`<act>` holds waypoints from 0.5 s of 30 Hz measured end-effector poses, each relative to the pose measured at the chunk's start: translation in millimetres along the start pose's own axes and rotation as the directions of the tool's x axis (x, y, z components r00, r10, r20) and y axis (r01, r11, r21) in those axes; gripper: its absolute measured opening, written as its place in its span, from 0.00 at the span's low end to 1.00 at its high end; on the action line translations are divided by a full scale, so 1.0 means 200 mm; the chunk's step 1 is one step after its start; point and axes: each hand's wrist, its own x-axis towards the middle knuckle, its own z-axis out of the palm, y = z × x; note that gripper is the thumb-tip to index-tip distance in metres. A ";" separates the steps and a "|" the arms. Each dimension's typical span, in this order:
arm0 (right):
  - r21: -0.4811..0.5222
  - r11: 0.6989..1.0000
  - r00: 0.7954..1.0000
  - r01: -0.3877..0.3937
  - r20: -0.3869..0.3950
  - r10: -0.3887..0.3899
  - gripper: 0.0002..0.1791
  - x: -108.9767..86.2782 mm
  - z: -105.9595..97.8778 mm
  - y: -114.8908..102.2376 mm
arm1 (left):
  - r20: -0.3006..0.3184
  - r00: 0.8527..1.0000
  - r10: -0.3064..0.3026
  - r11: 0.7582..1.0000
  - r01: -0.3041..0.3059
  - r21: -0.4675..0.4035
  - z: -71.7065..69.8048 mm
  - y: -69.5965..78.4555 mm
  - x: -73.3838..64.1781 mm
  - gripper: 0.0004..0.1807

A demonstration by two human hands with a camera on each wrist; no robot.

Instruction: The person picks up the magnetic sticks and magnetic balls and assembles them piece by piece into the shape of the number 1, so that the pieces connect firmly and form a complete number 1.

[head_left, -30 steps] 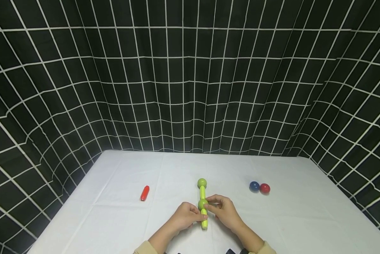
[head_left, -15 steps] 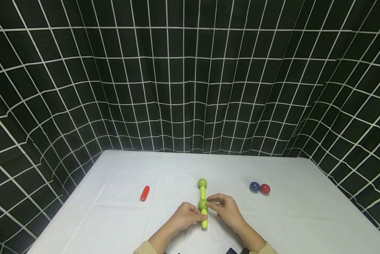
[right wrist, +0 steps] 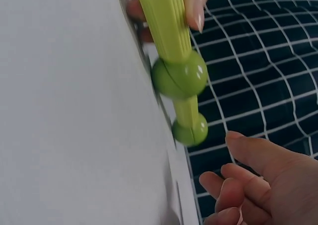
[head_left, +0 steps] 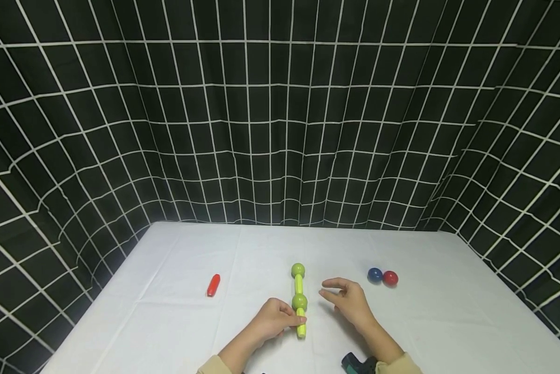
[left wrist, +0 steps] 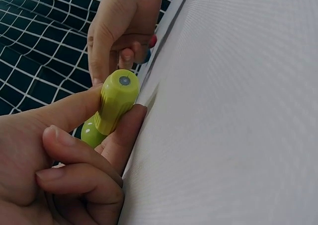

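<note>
A straight chain of yellow-green rods and green balls lies on the white table [head_left: 168, 322], running away from me. My left hand [head_left: 272, 318] pinches the nearest rod [head_left: 301, 330] between thumb and finger. A grey disc is set in that rod's end, as the left wrist view shows. Beyond it come a green ball [head_left: 300, 302], a second rod [head_left: 298, 284] and a far green ball [head_left: 298, 269]. To the right of the chain, my right hand [head_left: 351, 304] holds nothing; its thumb and index finger stand apart, clear of the middle ball.
A blue ball [head_left: 375, 275] and a red ball [head_left: 390, 278] sit side by side at the right. Off to the left lies a red rod [head_left: 213, 285]. Black cloth with a white grid [head_left: 280, 130] hangs behind the table and along its sides.
My right hand has let go of the middle green ball and moved away to the right. The left hand keeps its pinch on the near rod, and the chain stays nearly in place.
</note>
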 end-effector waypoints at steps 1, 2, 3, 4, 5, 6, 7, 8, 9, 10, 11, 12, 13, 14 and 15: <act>-0.004 1.000 1.000 -0.007 -0.005 0.007 0.15 0.00 -0.01 0.00 | -0.001 1.000 -0.001 1.000 0.001 0.001 0.00 0.00 0.00 0.14; -0.005 1.000 1.000 -0.013 -0.009 0.013 0.15 0.01 -0.02 0.01 | 0.000 1.000 -0.004 1.000 0.004 -0.001 0.00 0.00 0.00 0.14; -0.004 1.000 1.000 -0.022 -0.013 0.022 0.16 0.01 -0.03 0.01 | 0.002 1.000 -0.008 1.000 0.008 -0.004 0.00 0.00 0.00 0.14; -0.006 1.000 0.999 -0.028 -0.017 0.028 0.16 0.02 -0.04 0.01 | 0.002 1.000 -0.010 1.000 0.010 -0.005 0.00 0.00 0.00 0.14; -0.008 0.999 0.999 -0.035 -0.023 0.035 0.16 0.02 -0.05 0.01 | 0.003 1.000 -0.013 1.000 0.013 -0.008 0.00 0.00 0.00 0.14; -0.003 0.999 0.999 -0.042 -0.025 0.042 0.17 0.02 -0.06 0.02 | 0.003 1.000 -0.014 1.000 0.014 -0.011 0.00 0.00 0.00 0.14; 0.003 0.999 0.999 -0.045 -0.030 0.045 0.16 0.03 -0.07 0.02 | 0.002 1.000 -0.012 1.000 0.012 -0.012 0.00 0.00 0.00 0.14; 0.003 0.999 0.999 -0.039 -0.034 0.039 0.17 0.03 -0.08 0.03 | 0.002 1.000 -0.009 1.000 0.009 -0.011 0.00 0.00 0.00 0.14; 0.006 0.999 0.999 -0.035 -0.038 0.035 0.17 0.04 -0.10 0.03 | 0.001 1.000 -0.005 1.000 0.005 -0.008 0.00 0.00 0.00 0.14; 0.008 1.000 0.999 -0.030 -0.043 0.030 0.16 0.04 -0.11 0.03 | -0.001 1.000 0.000 1.000 0.000 -0.005 0.00 0.00 0.00 0.14; 0.013 1.000 0.999 -0.026 -0.046 0.027 0.16 0.05 -0.13 0.04 | -0.002 1.000 0.002 1.000 -0.002 -0.002 0.00 0.00 0.00 0.14; 0.019 1.000 0.998 -0.023 -0.050 0.024 0.16 0.05 -0.14 0.04 | -0.003 1.000 0.006 1.000 -0.006 0.001 0.00 0.00 0.00 0.14; 0.018 1.000 0.998 -0.017 -0.056 0.018 0.16 0.05 -0.16 0.05 | -0.005 1.000 0.006 1.000 -0.006 0.005 0.00 0.00 0.00 0.14; 0.017 1.000 0.998 -0.014 -0.062 0.015 0.17 0.06 -0.17 0.05 | -0.005 1.000 0.005 1.000 -0.005 0.006 0.00 0.00 0.00 0.14; 0.017 1.000 0.998 -0.017 -0.067 0.018 0.17 0.06 -0.18 0.06 | -0.006 1.000 0.003 1.000 -0.003 0.005 0.00 0.00 -0.01 0.14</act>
